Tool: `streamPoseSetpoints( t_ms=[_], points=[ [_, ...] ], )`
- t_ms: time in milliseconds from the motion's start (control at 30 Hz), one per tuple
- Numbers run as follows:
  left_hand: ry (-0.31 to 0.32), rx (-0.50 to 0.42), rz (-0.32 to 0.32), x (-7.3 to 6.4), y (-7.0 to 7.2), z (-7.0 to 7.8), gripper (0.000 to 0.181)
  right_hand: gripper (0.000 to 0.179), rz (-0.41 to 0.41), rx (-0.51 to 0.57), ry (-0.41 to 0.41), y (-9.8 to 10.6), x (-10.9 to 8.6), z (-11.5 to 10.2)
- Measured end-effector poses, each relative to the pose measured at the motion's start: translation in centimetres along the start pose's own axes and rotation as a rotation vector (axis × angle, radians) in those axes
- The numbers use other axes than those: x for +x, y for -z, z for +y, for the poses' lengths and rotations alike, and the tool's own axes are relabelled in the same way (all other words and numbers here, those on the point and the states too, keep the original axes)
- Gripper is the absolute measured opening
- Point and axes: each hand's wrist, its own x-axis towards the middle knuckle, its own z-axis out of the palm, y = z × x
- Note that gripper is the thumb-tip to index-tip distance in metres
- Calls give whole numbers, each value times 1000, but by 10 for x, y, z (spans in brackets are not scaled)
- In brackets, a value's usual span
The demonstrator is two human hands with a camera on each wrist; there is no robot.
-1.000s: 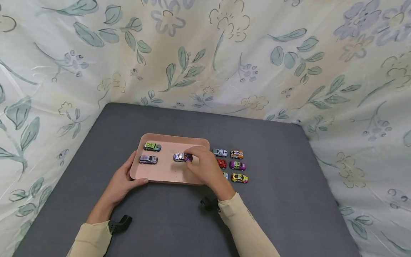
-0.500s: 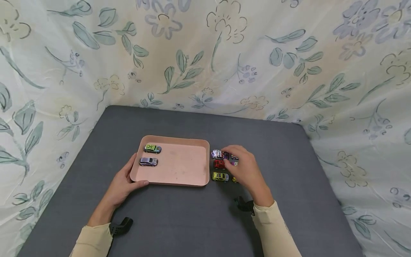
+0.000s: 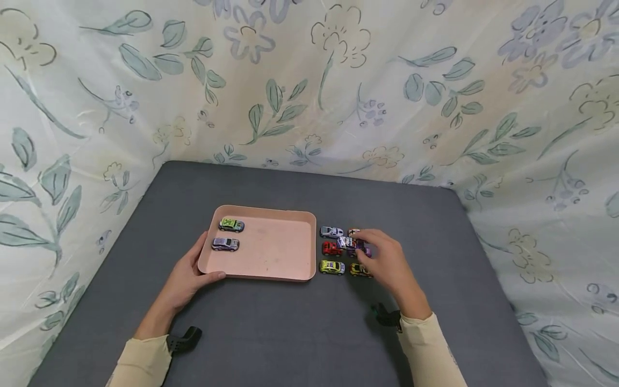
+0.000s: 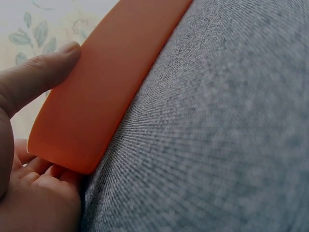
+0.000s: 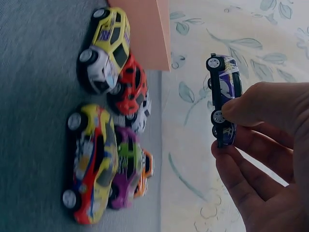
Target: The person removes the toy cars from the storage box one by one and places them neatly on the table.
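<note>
Right hand (image 3: 390,264): fingers (image 5: 235,107) clamped on the purple-and-white toy car (image 5: 227,87), held above the desk (image 3: 271,333), near six cars (image 3: 332,267) standing there in two columns. One second earlier this toy car was over the pink tray (image 3: 271,239); it has since moved right, clear of the rim. Left hand (image 3: 181,277): thumb and fingers clamped on the tray's left end, unchanged. Green car (image 3: 231,224) and silver car (image 3: 225,244) remain inside, at left.

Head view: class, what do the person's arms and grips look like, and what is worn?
The left grip and right grip are ungloved. The left sleeve and right sleeve are cream, each with a black piece at the wrist end.
</note>
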Motion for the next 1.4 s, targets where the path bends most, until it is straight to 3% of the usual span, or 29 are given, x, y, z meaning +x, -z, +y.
streamPoseSetpoints(
  t_ms=[333, 567, 900, 1400],
  points=[
    [5, -12, 2, 0, -1, 0, 119, 33, 60, -6, 10, 15, -15, 27],
    [-1, -5, -1, -2, -2, 3, 117, 32, 62, -59, -32, 27, -33, 46],
    [14, 14, 1, -1, 2, 5, 118, 32, -7, -95, -79, 38, -49, 63],
    [20, 49, 9, -1, 1, 5, 118, 31, -80, -123, -127, 34, -61, 80]
  ],
)
